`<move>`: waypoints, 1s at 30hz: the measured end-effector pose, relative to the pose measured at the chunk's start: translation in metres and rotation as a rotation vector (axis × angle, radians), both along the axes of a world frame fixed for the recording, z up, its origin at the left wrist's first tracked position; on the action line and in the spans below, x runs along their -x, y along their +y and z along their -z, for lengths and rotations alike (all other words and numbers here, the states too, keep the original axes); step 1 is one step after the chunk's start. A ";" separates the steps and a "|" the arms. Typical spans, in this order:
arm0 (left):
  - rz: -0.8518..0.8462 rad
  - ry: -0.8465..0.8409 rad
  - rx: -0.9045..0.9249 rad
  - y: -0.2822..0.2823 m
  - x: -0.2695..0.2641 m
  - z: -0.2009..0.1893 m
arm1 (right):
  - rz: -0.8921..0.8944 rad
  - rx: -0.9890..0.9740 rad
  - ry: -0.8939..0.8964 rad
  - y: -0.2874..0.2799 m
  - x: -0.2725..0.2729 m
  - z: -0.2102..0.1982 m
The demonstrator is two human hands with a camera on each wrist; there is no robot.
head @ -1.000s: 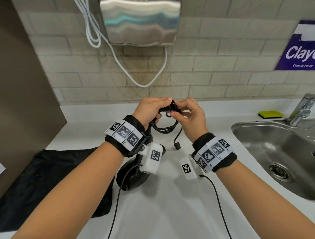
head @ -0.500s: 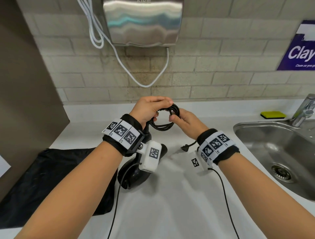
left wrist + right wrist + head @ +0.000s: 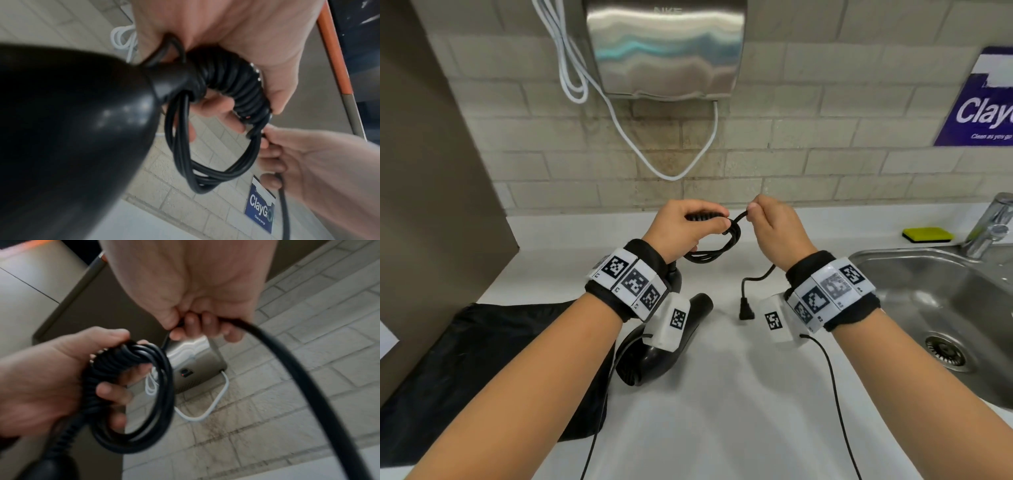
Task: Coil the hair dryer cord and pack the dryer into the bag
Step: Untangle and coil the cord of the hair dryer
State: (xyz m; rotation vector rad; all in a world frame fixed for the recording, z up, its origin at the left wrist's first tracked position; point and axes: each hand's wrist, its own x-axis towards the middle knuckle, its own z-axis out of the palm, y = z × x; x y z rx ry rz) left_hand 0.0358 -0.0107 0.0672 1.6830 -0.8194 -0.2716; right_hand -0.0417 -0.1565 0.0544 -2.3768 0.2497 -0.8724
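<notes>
The right hand (image 3: 774,229) has drawn the cord's tail (image 3: 736,219) out of the coil (image 3: 717,248) — left hand (image 3: 685,228) grips the loops; nearly tied.

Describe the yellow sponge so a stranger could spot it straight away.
Find the steel sink at the right of the white counter; its tap stands at the back. Just left of the tap, against the wall, lies the sponge. It is the only bright yellow thing here, flat, with a dark underside.

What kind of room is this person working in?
Probably a shared pantry or washroom: a steel hand dryer hangs on the tiled wall above a white counter with a stainless sink and tap.
</notes>
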 end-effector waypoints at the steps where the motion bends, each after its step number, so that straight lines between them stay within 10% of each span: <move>1: -0.007 -0.008 -0.002 -0.001 -0.001 0.001 | 0.024 0.028 -0.032 0.004 0.001 -0.002; 15: -0.063 0.047 0.011 -0.002 -0.001 -0.001 | -0.095 -0.168 -0.199 0.017 0.001 0.000; 30: -0.074 0.285 0.114 0.011 -0.015 -0.008 | 0.156 -0.368 0.548 -0.032 0.011 0.105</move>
